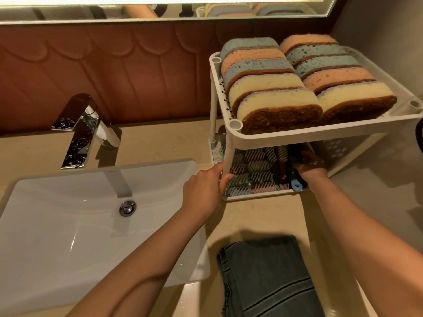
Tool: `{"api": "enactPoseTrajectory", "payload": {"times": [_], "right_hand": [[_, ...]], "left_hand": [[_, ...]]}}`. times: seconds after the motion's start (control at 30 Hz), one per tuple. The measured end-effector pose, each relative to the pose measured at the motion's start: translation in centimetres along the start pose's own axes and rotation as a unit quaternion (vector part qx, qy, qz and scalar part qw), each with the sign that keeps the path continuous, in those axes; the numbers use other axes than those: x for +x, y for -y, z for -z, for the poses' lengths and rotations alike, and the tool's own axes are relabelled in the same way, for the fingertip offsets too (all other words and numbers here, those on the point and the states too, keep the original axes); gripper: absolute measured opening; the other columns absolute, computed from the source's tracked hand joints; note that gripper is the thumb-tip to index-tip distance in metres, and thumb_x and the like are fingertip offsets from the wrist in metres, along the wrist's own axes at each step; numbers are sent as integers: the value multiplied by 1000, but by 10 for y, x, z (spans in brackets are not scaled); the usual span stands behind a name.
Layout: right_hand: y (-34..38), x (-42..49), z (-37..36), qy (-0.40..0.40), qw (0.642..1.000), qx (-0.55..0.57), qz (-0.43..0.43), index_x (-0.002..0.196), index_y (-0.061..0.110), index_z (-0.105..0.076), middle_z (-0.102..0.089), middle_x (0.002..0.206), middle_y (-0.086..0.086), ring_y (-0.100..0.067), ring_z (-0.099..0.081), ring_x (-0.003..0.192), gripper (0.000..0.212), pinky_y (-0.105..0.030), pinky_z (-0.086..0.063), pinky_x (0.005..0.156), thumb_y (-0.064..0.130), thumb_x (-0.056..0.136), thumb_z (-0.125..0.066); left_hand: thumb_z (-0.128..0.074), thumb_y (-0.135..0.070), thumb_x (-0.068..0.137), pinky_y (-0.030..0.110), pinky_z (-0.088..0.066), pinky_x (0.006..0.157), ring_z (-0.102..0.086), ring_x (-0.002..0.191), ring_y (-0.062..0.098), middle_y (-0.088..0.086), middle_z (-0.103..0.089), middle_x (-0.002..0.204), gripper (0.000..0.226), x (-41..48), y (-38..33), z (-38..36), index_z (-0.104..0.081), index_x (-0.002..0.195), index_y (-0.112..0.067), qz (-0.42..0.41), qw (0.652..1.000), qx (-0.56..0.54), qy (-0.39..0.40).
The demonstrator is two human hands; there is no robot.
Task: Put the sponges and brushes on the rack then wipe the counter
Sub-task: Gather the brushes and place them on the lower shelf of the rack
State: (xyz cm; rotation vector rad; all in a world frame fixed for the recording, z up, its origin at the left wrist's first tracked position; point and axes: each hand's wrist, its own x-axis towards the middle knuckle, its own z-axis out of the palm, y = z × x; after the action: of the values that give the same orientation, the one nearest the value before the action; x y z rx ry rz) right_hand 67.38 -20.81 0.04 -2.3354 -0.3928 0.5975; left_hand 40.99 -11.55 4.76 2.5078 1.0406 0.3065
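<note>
Both hands at the rack's lower tier, sponges already up top, cloth untouched.

Sink [57, 225] and faucet [80, 133] idle at left. Left hand [203, 191] curls round the front-left post of the rack [297, 138], likely steadying it. Sponges [279, 110] stand packed on edge in the top tier; probably light and squashy, best pinched by the ends. Brushes [251, 175] fill the lower tier; take them by the handles. Right hand [309, 165] reaches in among them, fingers shadowed, grip unclear. Grey cloth [267, 277] lies folded on the counter [263, 216], limp; bunch it mid-fold.
</note>
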Motion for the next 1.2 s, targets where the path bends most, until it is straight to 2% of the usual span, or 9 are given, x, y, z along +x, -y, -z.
{"api": "enactPoseTrajectory", "payload": {"times": [0.23, 0.5, 0.77, 0.9, 1.0, 1.07, 1.13, 1.2], "right_hand": [[0, 5, -2, 8, 998, -64, 20, 136, 11, -44, -45, 141, -14, -35, -41, 130, 52, -45, -34, 109, 16, 87, -61], [-2, 6, -14, 13, 994, -109, 28, 140, 9, -37, -39, 147, -12, -31, -35, 135, 53, -36, -27, 110, 21, 92, -55], [-7, 0, -19, -31, 990, -139, 21, 138, 14, -41, -45, 142, -14, -36, -40, 130, 52, -44, -34, 107, 28, 91, -57], [-12, -23, -20, -103, 991, -63, 59, 125, 18, -55, -56, 128, -17, -41, -49, 119, 38, -57, -38, 102, 25, 88, -59], [-16, -53, -14, -82, 990, 12, 117, 118, 18, -58, -60, 110, -16, -35, -56, 103, 30, -54, -47, 92, 19, 88, -55], [-20, -79, -8, -60, 987, 13, 151, 118, 15, -58, -56, 111, -12, -27, -55, 101, 28, -42, -48, 90, 17, 91, -52], [-29, -106, -6, -31, 983, 11, 181, 115, 12, -59, -56, 112, -9, -21, -53, 98, 25, -32, -44, 85, 13, 92, -51], [-41, -130, -5, 2, 984, 1, 177, 114, 12, -60, -55, 116, -6, -17, -51, 104, 24, -31, -43, 91, 10, 92, -52]], "left_hand": [[-33, -47, 97, 32, -42, 61, -64, 79, 28, 3, -70, 93, 35, 2, 3, -4, -48, 121, -27, -5, 1000, 1, 0], [-33, -46, 97, 33, -44, 61, -65, 77, 28, 5, -70, 88, 34, 1, 3, -4, -49, 116, -23, -7, 1000, 0, -3], [-31, -46, 97, 31, -37, 60, -62, 85, 32, 7, -69, 94, 37, 2, 3, -3, -47, 119, -21, -9, 1000, 22, 9], [-31, -45, 98, 32, -36, 61, -61, 87, 32, 8, -68, 97, 37, 2, 2, -1, -48, 118, -20, -8, 1000, 21, 15], [-32, -44, 98, 31, -33, 60, -61, 87, 31, 8, -67, 100, 36, 0, 0, 1, -48, 119, -19, -7, 1000, 23, 9], [-33, -43, 98, 31, -35, 60, -60, 87, 29, 7, -66, 103, 36, -5, -4, -2, -45, 120, -18, 2, 1000, -9, -6], [-37, -45, 96, 33, -44, 66, -62, 93, 27, 6, -63, 113, 37, -11, -5, -10, -40, 121, -18, 55, 992, -111, -13], [-43, -44, 95, 36, -49, 77, -60, 98, 26, 5, -54, 124, 40, -22, -4, -21, -35, 124, -18, 122, 968, -217, -22]]}}
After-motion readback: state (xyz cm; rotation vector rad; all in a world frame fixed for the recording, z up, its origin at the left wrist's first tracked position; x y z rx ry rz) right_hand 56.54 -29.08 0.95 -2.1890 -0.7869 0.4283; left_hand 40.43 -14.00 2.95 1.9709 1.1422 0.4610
